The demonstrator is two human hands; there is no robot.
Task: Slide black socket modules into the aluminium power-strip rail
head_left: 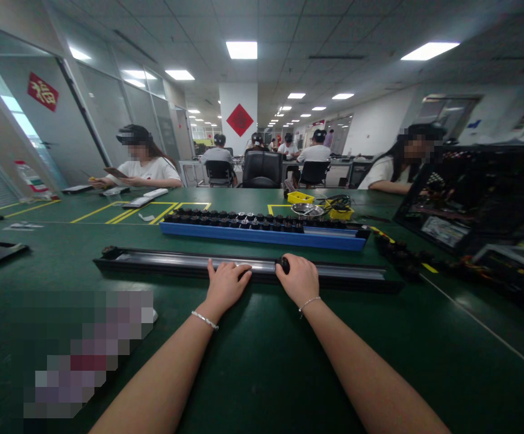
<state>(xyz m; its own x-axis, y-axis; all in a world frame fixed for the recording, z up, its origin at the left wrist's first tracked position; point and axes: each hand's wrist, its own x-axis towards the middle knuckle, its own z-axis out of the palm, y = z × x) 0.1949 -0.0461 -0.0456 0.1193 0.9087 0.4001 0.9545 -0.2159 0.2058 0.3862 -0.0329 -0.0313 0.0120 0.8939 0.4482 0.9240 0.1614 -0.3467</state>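
A long black channel with a shiny metal rail [153, 258] inside lies across the green table before me. My left hand [226, 284] rests on its near edge, fingers spread, holding nothing. Around a small black part [283, 264] at the rail, my right hand [299, 278] has its thumb and fingers closed. The part's exact kind is mostly hidden by the hand. Another small black part [109, 250] sits at the channel's left end. Just behind, a blue tray [262, 235] carries rows of similar black parts, with a stretch of bare rail toward its right end.
Yellow bins [300, 198] and a round metal dish [307, 210] stand behind the tray. An open computer case [452, 199] is at right, with dark parts in front. A blurred-out item [94, 355] lies front left. Co-workers sit across the table at left and right.
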